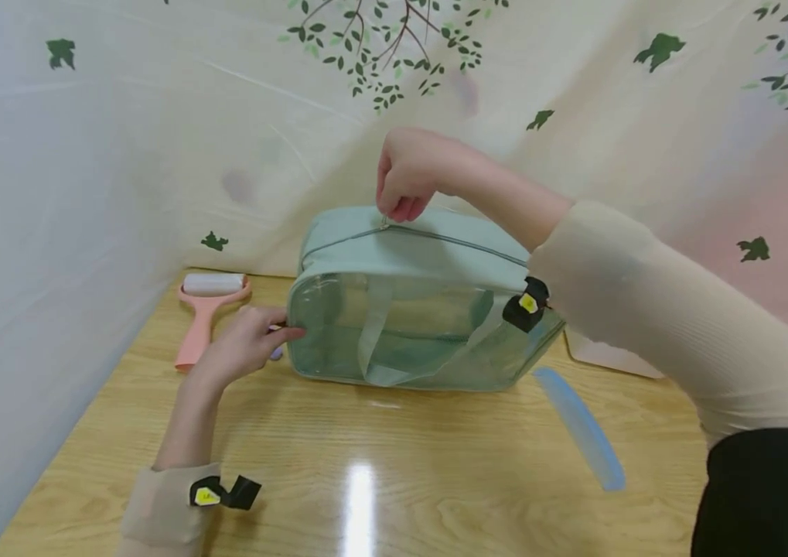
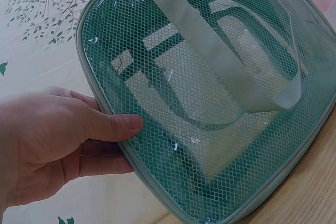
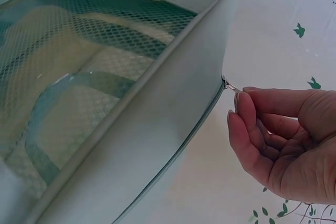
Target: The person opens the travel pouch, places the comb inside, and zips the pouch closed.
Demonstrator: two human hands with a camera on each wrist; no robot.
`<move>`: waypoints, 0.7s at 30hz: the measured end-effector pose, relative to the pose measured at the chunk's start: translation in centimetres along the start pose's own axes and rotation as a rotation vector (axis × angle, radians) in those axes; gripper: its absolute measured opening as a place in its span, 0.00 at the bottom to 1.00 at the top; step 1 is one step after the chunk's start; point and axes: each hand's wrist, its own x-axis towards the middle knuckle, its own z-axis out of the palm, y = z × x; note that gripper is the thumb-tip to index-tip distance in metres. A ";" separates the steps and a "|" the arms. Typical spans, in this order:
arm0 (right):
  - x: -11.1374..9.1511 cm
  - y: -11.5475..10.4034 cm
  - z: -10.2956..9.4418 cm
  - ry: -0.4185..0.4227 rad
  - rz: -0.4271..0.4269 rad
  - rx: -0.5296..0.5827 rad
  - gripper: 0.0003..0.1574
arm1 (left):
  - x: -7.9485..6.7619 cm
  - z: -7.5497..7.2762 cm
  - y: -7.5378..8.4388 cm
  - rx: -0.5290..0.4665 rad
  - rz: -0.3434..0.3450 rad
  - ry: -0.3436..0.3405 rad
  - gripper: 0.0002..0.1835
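Note:
A pale green toiletry bag (image 1: 428,259) with clear sides and a mesh lining stands upright on the wooden table. Two strap handles hang over its sides; the near handle (image 2: 210,51) droops across the clear front. My left hand (image 1: 243,344) grips the bag's left edge, its thumb (image 2: 126,126) lying on the clear front and the other fingers behind. Above the top, my right hand (image 1: 411,174) pinches the small metal zipper pull (image 3: 232,86) between thumb and fingertip. The zipper line (image 3: 173,160) runs along the top panel on both sides of the pull.
A pink lint roller (image 1: 202,317) lies left of the bag, beyond my left hand. A curved translucent blue strip (image 1: 581,429) is at the bag's front right. Behind my right sleeve shows a pale flat board (image 1: 605,356). Patterned cloth (image 1: 240,139) hangs behind the table.

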 end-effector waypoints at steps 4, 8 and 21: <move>0.5 -0.8 0.2 -0.003 0.007 0.012 0.07 | 0.0 0.1 0.1 0.009 -0.008 0.002 0.08; 1.1 -1.8 0.5 -0.018 0.005 0.003 0.06 | 0.0 0.0 0.1 0.010 -0.026 -0.003 0.09; 2.6 -4.4 1.8 -0.007 -0.005 -0.065 0.06 | 0.1 0.1 0.3 0.013 -0.040 -0.005 0.11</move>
